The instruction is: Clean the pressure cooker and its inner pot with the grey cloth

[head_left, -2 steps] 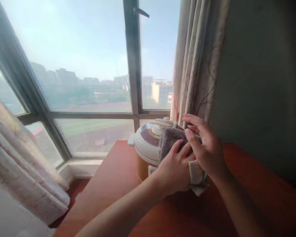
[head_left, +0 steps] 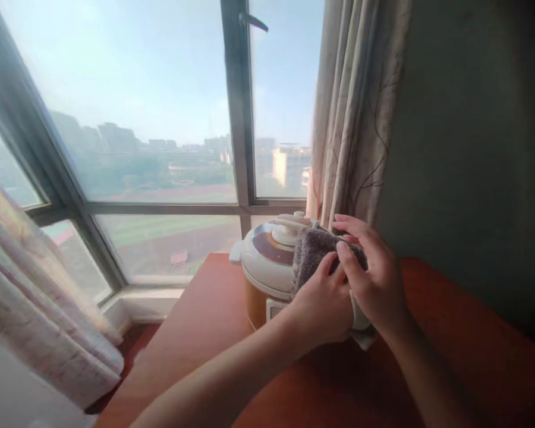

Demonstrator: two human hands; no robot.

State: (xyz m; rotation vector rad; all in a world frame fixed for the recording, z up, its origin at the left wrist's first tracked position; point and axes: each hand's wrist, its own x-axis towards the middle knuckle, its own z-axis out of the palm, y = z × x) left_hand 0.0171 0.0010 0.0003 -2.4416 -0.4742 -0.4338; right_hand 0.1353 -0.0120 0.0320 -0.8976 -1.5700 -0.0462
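A: Going left to right, what's there?

B: A bunched curtain (head_left: 35, 309) at the near left, then the big window (head_left: 160, 148) looking out on buildings and a field. On the reddish table (head_left: 196, 333) stands a white-lidded rice cooker (head_left: 267, 261), toward the far side by the glass.

A: And the hands?

B: Both meet on a grey cloth (head_left: 312, 249) draped over the right side of the cooker's lid. The left hand (head_left: 325, 303) is curled, thumb and fingers pinching the cloth's lower part against the cooker's side. The right hand (head_left: 374, 279) lies over the cloth from the right, fingers half spread and pressing on top of it, not closed around anything.

A: How would you do this wiping well?

B: I'd judge it best to keep the cloth flat under the right fingers, steady the cooker with the left so it doesn't slide on the table, and work around the lid knob (head_left: 289, 229) rather than over it.

A: Any brand or writing?

B: None legible; the cooker's front panel is mostly hidden behind the left hand. Further right hang a patterned curtain (head_left: 361, 119) and a plain dark wall (head_left: 472, 148).
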